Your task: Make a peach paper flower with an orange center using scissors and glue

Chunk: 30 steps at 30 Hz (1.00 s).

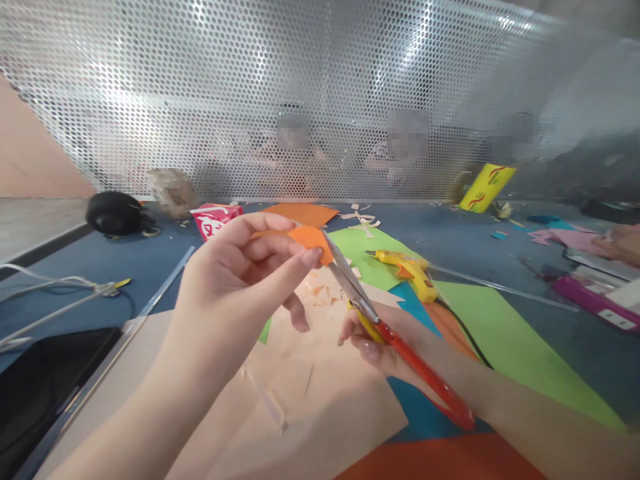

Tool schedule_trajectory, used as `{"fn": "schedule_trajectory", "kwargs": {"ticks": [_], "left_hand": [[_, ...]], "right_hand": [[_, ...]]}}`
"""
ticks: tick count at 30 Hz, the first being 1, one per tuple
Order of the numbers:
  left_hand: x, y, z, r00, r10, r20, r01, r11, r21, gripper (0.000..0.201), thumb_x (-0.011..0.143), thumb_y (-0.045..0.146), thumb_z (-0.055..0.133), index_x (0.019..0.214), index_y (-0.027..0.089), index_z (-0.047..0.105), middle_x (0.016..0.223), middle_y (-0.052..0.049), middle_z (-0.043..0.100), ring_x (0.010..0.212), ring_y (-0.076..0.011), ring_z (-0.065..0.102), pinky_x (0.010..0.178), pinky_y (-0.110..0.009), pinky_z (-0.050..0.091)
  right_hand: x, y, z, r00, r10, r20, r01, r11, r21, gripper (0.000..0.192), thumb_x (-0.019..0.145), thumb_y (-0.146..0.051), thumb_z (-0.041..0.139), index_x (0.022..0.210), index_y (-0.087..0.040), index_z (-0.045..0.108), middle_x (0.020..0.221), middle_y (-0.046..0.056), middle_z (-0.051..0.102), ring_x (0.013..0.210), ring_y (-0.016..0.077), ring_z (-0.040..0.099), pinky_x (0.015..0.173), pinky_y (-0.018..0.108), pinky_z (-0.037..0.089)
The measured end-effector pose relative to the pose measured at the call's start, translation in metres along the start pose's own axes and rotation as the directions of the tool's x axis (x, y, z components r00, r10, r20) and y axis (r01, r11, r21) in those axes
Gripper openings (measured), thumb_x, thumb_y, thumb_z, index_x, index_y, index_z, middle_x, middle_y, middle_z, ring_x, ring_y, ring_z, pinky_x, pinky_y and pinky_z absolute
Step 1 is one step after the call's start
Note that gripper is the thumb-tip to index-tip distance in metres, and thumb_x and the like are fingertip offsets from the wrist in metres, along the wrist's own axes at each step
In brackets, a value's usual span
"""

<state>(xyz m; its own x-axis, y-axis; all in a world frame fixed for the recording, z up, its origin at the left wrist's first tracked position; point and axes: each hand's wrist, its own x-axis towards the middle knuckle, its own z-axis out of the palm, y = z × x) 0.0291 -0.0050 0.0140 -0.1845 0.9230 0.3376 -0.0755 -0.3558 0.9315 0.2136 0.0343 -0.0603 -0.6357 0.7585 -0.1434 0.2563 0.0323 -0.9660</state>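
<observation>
Between the thumb and fingers of my left hand (250, 273) is a small piece of orange paper (311, 243). My right hand (385, 343) grips a pair of scissors (400, 343) with red and yellow on the handles. The metal blades point up and to the left, and they meet the right edge of the orange paper. Whether the blades are fully closed is hard to make out. Below both hands lies a large sheet of pale pink paper (345, 400), with paper scraps (320, 293) and thin clear strands on it.
A yellow glue gun (407, 267) rests on green paper (520, 327), its black cord running toward me. A perforated metal panel (210, 87) stands behind the table. At left are a black tablet-like device (55, 373) and white cables (50, 293). Another person's hand (620, 247) is at far right.
</observation>
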Motion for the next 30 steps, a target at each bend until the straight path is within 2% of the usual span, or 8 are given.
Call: {"fn": "schedule_trajectory", "kwargs": {"ticks": [6,13,16,19,23,30], "left_hand": [[-0.001,0.001,-0.001,0.999,-0.010,0.048,0.011,1.000,-0.027,0.028,0.065,0.014,0.072,0.086,0.018,0.055,0.061,0.006,0.062,0.035,-0.0081,0.053,0.026,-0.018,0.045],[-0.001,0.001,-0.002,0.998,-0.041,0.038,0.042,0.998,-0.036,0.030,0.064,0.012,0.072,0.087,0.018,0.054,0.058,0.008,0.062,0.031,-0.0097,0.054,0.025,-0.017,0.044],[-0.001,0.002,-0.001,0.998,-0.063,0.021,0.064,0.997,-0.035,0.030,0.063,0.013,0.073,0.086,0.018,0.055,0.056,0.009,0.060,0.031,-0.0097,0.054,0.025,-0.017,0.044],[-0.002,0.002,0.001,0.998,-0.054,0.021,0.055,0.998,-0.030,0.030,0.064,0.012,0.072,0.087,0.018,0.054,0.058,0.008,0.061,0.033,-0.0090,0.055,0.025,-0.016,0.043],[-0.002,0.003,0.003,0.999,-0.047,0.013,0.047,0.999,-0.017,0.026,0.065,0.013,0.071,0.085,0.018,0.055,0.061,0.005,0.062,0.036,-0.0089,0.054,0.025,-0.017,0.044],[0.000,0.002,0.002,0.998,-0.028,0.049,0.029,0.999,-0.023,0.029,0.065,0.012,0.070,0.089,0.018,0.055,0.062,0.005,0.062,0.035,-0.0090,0.053,0.025,-0.018,0.044]], "right_hand": [[-0.001,-0.001,0.002,0.999,0.038,0.027,-0.041,0.993,0.108,0.040,0.081,-0.057,0.048,0.076,-0.019,0.059,0.067,0.001,0.051,0.056,0.0111,0.048,0.049,0.022,0.040],[0.001,0.000,0.003,0.998,0.053,0.038,-0.056,0.992,0.109,0.040,0.080,-0.058,0.051,0.072,-0.019,0.057,0.062,-0.001,0.046,0.053,0.0104,0.046,0.049,0.023,0.042],[-0.006,-0.009,0.006,0.998,0.035,0.054,-0.041,0.993,0.108,0.039,0.080,-0.057,0.050,0.073,-0.019,0.055,0.062,-0.001,0.044,0.054,0.0101,0.045,0.051,0.023,0.043],[-0.019,-0.026,0.007,1.000,-0.026,0.007,0.025,0.998,0.057,0.031,0.079,-0.051,0.057,0.079,-0.020,0.055,0.066,-0.001,0.046,0.059,0.0107,0.047,0.056,0.023,0.044],[-0.029,-0.043,0.006,1.000,-0.015,0.027,0.016,0.999,-0.038,0.029,0.077,-0.048,0.061,0.077,-0.019,0.056,0.072,0.001,0.050,0.065,0.0129,0.049,0.061,0.026,0.046],[-0.026,-0.044,0.007,1.000,0.004,0.031,-0.004,1.000,0.000,0.030,0.077,-0.048,0.061,0.074,-0.018,0.054,0.069,0.000,0.047,0.063,0.0119,0.048,0.060,0.025,0.046]]}}
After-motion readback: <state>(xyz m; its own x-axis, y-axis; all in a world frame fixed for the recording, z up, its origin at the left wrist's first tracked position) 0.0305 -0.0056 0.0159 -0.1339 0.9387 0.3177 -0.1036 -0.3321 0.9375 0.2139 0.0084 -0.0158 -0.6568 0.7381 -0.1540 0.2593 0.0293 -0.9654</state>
